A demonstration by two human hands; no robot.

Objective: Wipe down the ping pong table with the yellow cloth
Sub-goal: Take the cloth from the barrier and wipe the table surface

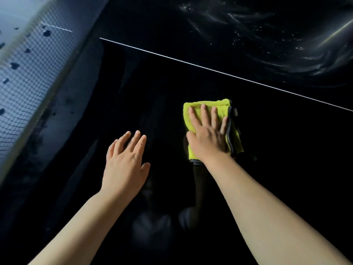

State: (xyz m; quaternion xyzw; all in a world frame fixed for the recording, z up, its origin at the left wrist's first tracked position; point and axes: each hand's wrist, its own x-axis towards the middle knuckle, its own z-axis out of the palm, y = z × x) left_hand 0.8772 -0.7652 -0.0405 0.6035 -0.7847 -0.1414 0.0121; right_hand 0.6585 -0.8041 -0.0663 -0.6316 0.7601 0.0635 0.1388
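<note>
Your right hand (207, 133) lies flat, fingers straight, on the folded yellow cloth (210, 106): soft and light, will bunch, so keep palm centred; left hand (125, 159), at 9 o'clock, is spread, empty.

1. Surface: the ping pong table (267, 150) has a dark, glossy top that shows faint reflections.
2. Marking: a thin white line (210, 70) runs diagonally across the top, from the upper left down to the right edge.
3. Net: a mesh net (28, 77) stands along the table's left side, blurred at its top band.
4. Residue: pale wet streaks (277, 35) and small droplets cover the area beyond the line, at the upper right.
5. Item on surface: a folded yellow cloth (210, 103) with a grey edge lies flat on the near side of the line.
</note>
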